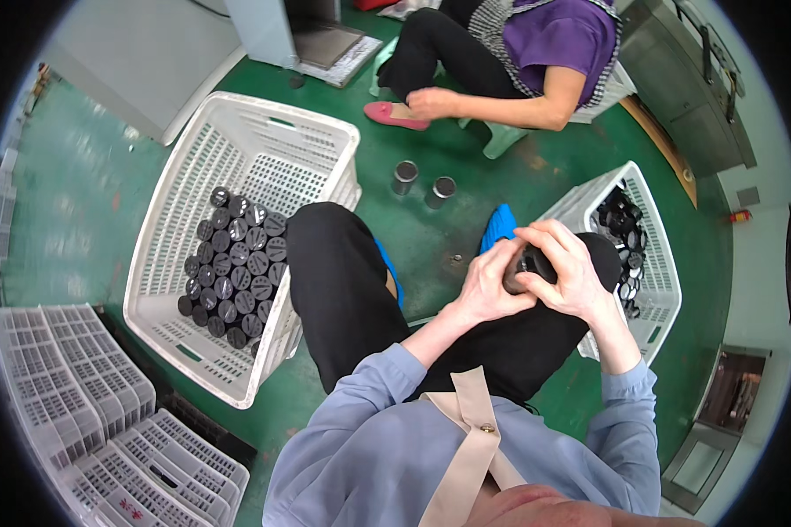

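Note:
Above my right thigh, both hands close around a small clear jar with a dark lid [533, 260]. My left hand [490, 285] wraps the jar's side from the left. My right hand [571, 268] curls over it from the right, fingers and thumb at the lid. Fingers cover much of the jar, so how far the lid is on cannot be seen. To my left, a white crate [149, 294] holds rows of dark-lidded jars [237, 263]. A second white crate [664, 281] on my right contains a heap of loose black lids [624, 224].
Two dark-topped jars [404, 177] stand on the green floor [334, 83] ahead. Beyond them a person in a purple top [571, 44] sits on a low stool [501, 139]. Stacked white crates [70, 369] are at the lower left; a metal cabinet [690, 88] stands far right.

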Motion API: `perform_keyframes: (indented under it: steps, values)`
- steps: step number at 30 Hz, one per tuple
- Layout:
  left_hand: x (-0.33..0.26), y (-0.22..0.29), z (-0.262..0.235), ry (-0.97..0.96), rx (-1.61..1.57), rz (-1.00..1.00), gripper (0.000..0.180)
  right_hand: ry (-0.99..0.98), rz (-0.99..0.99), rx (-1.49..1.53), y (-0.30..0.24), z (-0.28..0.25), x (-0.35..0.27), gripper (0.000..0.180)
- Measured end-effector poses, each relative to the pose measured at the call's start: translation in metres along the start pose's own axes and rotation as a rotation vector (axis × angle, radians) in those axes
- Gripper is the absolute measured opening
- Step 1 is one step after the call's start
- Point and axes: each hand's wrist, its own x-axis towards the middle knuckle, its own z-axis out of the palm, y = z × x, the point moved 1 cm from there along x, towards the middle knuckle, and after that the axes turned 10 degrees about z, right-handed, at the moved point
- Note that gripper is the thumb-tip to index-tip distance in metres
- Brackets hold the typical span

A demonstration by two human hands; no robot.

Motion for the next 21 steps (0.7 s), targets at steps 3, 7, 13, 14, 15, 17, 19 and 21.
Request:
perform_keyframes:
  steps: [3,7,13,14,15,17,19,21]
  values:
    - [-0.001,-0.003,0.007,0.018,0.036,0.002,0.069,0.037,-0.004,-0.003,0.003,0.003,0.000,0.049]
    - [-0.004,-0.007,0.006,0.077,0.177,0.077,0.080,0.225,0.158,0.109,0.003,0.031,-0.007,0.038]
    - [-0.006,-0.007,-0.003,0.035,0.271,0.077,0.075,0.232,0.308,0.138,0.001,0.043,-0.011,0.048]
    - [-0.006,-0.006,-0.002,0.035,0.178,0.071,0.072,0.193,0.216,0.047,0.001,0.032,-0.011,0.058]
    - [-0.003,-0.003,-0.005,-0.012,0.062,0.024,0.069,0.114,0.186,0.007,-0.009,0.019,-0.006,0.062]
    - [0.001,0.005,-0.005,-0.135,-0.072,-0.027,0.066,0.010,0.045,0.129,-0.002,0.008,-0.007,0.060]
    - [-0.004,0.000,0.004,-0.039,-0.135,0.052,0.062,-0.003,0.006,0.232,-0.008,0.011,-0.003,0.039]
    - [-0.006,0.000,0.009,0.036,0.045,0.078,0.063,0.146,0.223,0.257,0.003,0.026,-0.009,0.016]
